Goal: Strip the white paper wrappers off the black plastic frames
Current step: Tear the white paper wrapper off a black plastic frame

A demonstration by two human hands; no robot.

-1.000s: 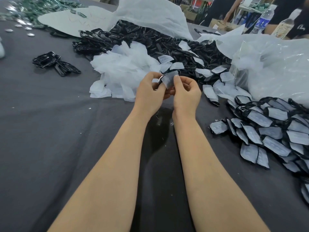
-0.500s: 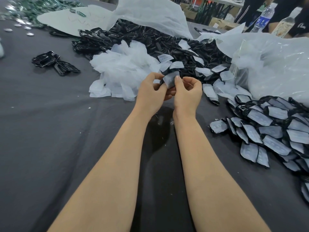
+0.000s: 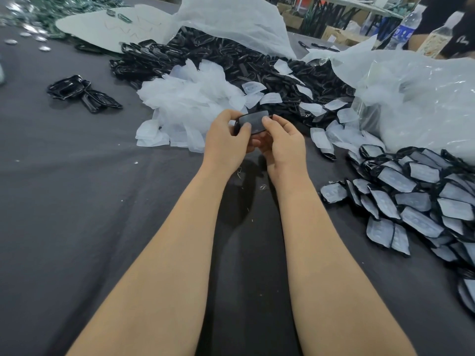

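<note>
Above the middle of the frame, your two hands meet over the dark grey worktop (image 3: 77, 201) and hold one black plastic frame (image 3: 241, 122) between them, clear of the cloth. Your left hand (image 3: 226, 140) grips the frame's left end, thumb laid across its face and fingers curled behind. Your right hand (image 3: 285, 143) pinches the right end, thumb on top and fingers folded underneath. The frame's white paper wrapper (image 3: 254, 118) covers the face turned toward you, and the pictures do not show whether any edge of it has lifted.

Just beyond your hands, left of centre, lies a loose mound of stripped wrappers (image 3: 190, 104), its near edge spilling toward your left wrist. Behind it, across the upper middle, a broad heap of bare frames (image 3: 231, 62) spreads out from under a white plastic sheet (image 3: 231, 19), with a few single wrappers scattered over its right side. At the right edge, from mid-frame down to the lower corner, a stack of wrapped frames (image 3: 411, 199) lies overlapped like scales. Above that stack sits a crumpled clear plastic bag (image 3: 424, 104).

In the left part of the picture, well apart from the heaps, a small cluster of black frames (image 3: 79, 92) rests alone on the cloth. A pale sheet (image 3: 108, 27) lies in the upper left, and two bottles (image 3: 406, 27) stand at the upper right.
</note>
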